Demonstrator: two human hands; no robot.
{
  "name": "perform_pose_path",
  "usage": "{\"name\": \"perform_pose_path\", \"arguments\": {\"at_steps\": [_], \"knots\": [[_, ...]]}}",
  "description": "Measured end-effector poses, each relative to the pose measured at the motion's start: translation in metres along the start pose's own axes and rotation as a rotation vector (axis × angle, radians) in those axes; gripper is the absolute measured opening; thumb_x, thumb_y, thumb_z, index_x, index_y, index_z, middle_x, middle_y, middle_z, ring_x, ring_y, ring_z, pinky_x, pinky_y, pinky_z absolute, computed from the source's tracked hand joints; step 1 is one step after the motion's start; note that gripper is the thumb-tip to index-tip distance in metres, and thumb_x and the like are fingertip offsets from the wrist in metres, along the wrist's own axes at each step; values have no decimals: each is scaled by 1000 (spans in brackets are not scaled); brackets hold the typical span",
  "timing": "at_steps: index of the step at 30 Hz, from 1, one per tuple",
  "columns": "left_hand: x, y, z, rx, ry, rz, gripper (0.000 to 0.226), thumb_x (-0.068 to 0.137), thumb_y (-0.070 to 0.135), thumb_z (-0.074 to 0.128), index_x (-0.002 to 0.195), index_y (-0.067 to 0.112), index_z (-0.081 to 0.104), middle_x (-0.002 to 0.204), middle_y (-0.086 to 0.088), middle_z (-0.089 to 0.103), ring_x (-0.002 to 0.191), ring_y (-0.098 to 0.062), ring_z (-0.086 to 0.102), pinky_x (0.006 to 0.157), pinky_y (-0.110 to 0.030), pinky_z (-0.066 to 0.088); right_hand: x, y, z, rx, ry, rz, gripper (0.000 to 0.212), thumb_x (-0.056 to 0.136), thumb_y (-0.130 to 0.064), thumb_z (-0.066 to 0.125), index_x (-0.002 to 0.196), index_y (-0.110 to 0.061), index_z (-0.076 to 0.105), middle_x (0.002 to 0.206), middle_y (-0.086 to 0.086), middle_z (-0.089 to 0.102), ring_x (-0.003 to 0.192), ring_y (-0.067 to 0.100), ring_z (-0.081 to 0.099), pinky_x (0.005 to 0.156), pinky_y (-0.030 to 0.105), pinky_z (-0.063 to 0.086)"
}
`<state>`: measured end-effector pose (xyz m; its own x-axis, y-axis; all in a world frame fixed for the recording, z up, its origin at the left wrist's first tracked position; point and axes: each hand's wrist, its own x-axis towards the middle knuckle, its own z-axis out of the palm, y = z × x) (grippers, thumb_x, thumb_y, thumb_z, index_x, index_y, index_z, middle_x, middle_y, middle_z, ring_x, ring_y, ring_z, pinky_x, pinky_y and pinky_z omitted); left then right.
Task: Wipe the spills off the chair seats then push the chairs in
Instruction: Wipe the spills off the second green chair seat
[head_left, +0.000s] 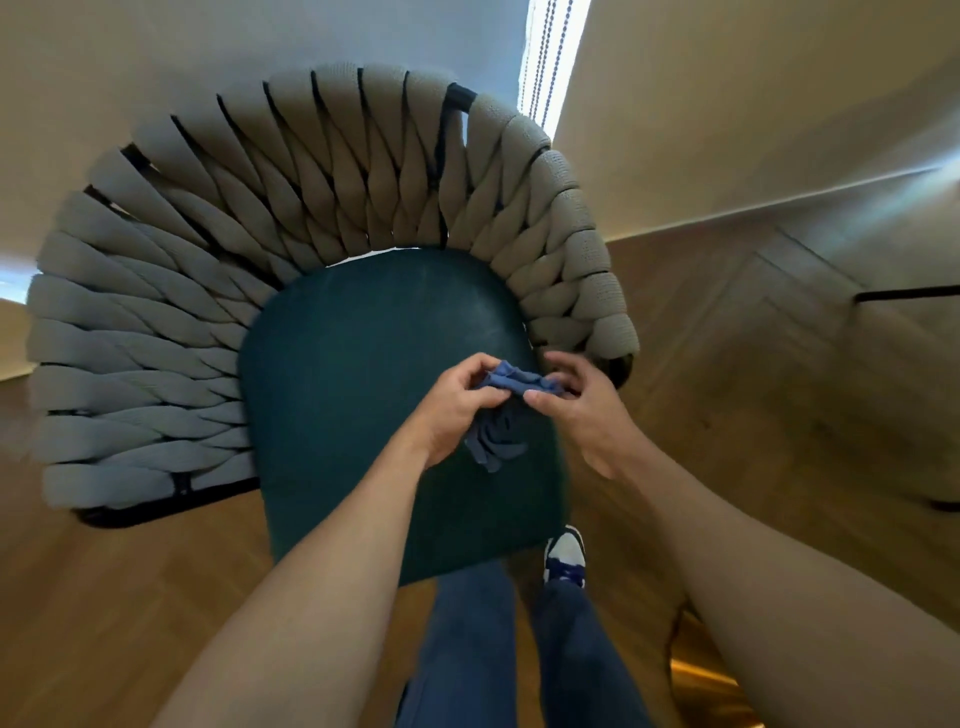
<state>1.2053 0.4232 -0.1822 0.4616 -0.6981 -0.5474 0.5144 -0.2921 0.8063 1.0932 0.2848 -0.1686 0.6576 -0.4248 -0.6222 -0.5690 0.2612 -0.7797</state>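
Note:
A chair with a dark green seat (358, 374) and a curved backrest of thick grey woven straps (218, 249) stands right below me. Over the seat's right front part I hold a crumpled blue cloth (506, 410) in both hands. My left hand (457, 410) pinches its upper left edge, and my right hand (582, 410) pinches the upper right edge. The rest of the cloth hangs bunched between my hands, above the seat. No spill shows clearly on the seat; a faint pale sheen lies near its back.
Wooden herringbone floor (753, 374) surrounds the chair. My legs in blue jeans (498, 649) and a white-and-blue shoe (565, 556) stand at the seat's front edge. A pale wall (727, 104) runs behind the chair, with a black metal bar (904, 294) at the right.

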Motion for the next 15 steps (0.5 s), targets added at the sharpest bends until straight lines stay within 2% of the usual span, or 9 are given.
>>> {"name": "perform_pose_path", "arguments": {"at_steps": [3,8,11,13,15], "knots": [[-25,6,11,15,10,-5,17,79,7,62,96,12,61,90,-5,65,85,-16,60,78,-28,51,-31,-6,-11,-102,-20,-55,43,83,-5,78,120,-19,61,101,3,59,102,24,63,89,30,56],[-64,27,29,136,-15,1,23,88,-10,55,98,11,54,93,-3,64,83,-8,62,72,-21,49,-90,-16,-28,-166,2,-126,44,87,0,72,123,-21,58,113,2,61,105,13,63,85,20,56],[-86,44,39,315,-147,7,35,90,4,63,121,18,54,112,-4,61,100,-14,64,81,-24,53,-115,-20,-32,-192,45,-205,39,89,-1,70,118,-23,57,114,0,63,107,14,65,90,25,57],[-98,53,49,435,-215,58,32,89,12,66,118,24,60,113,-2,61,103,-15,63,85,-27,55,-133,-22,-35,-233,78,-273,34,89,-2,70,112,-24,57,111,-2,64,106,12,65,90,26,57],[-110,60,59,527,-225,128,21,88,17,68,107,27,66,105,1,65,98,-15,64,83,-28,54,-154,-23,-38,-280,106,-342,29,89,-2,69,106,-23,58,106,-4,64,101,9,66,87,23,57]]}}
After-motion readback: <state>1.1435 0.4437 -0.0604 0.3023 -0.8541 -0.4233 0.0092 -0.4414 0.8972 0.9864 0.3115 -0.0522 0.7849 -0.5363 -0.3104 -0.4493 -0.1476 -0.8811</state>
